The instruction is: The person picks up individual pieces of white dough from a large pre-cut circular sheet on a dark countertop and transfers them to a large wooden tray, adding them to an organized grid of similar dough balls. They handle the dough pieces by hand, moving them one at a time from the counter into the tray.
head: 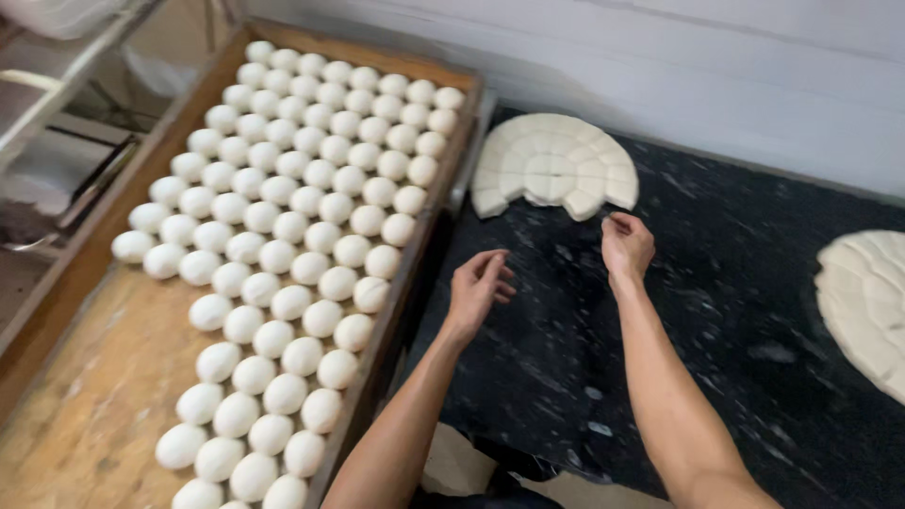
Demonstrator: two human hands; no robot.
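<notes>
A long wooden tray (141,377) is lying along the left edge of the dark speckled tabletop (735,311), and rows of round white dough balls (302,236) are filling most of it, leaving bare wood at its near left corner. Just right of the tray's rim, the left hand (476,283) is hovering over the tabletop with its grip released, fingers loosely curled and holding nothing. Beyond it, near the far edge by the wall, a cut dough disc (556,168) is lying flat, scored into small blocks, with some pieces already missing from its near side. The right hand (625,245) is reaching at that near side, fingertips pinching together just beside the disc's lower right blocks; whether a piece is sitting in that grip I cannot tell. The dough is looking soft, light and a little tacky, so it would probably deform if squeezed; a single block is best taken by its cut sides. A second dough slab (867,302) is lying at the right edge.
</notes>
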